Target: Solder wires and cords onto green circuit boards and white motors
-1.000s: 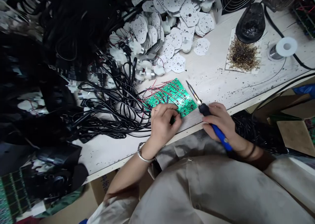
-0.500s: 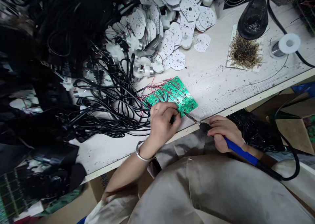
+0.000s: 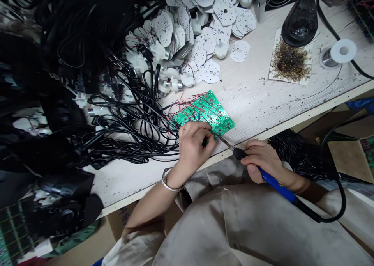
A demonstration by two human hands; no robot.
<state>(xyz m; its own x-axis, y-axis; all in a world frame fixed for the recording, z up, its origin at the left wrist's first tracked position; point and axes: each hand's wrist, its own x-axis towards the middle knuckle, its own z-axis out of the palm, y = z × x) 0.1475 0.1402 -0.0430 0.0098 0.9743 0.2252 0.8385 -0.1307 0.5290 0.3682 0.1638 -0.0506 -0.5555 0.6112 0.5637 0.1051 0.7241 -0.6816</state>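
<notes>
Hands met over a green circuit board [image 3: 209,110] that lay flat near the front edge of a pale, speckled surface [image 3: 257,98]. The left hand [image 3: 193,147] rested on the board's near edge, its grip curled shut there with thumb and fingertips drawn together; whatever small part they pinched could not be made out. A metal bangle [image 3: 168,185] circled that wrist. The right hand [image 3: 261,158] hung just off the front edge of the surface, its grip wrapped tight round a blue-handled soldering iron [image 3: 276,185], held like a pen. The iron's metal tip [image 3: 222,139] slanted up and left to the board's near corner, just beside the left fingertips. Its black cord [image 3: 336,215] looped away over the person's grey smock [image 3: 263,227]. Thin red and black leads [image 3: 189,102] ran from the board into a tangle of black cables [image 3: 131,125] to the left. Behind the board lay a heap of white round plates [image 3: 204,20]. Farther right sat a white pad [image 3: 290,61] strewn with dark residue, a black stand [image 3: 300,20] touching its far edge and, just beside the pad, a spool of solder wire [image 3: 340,51].
</notes>
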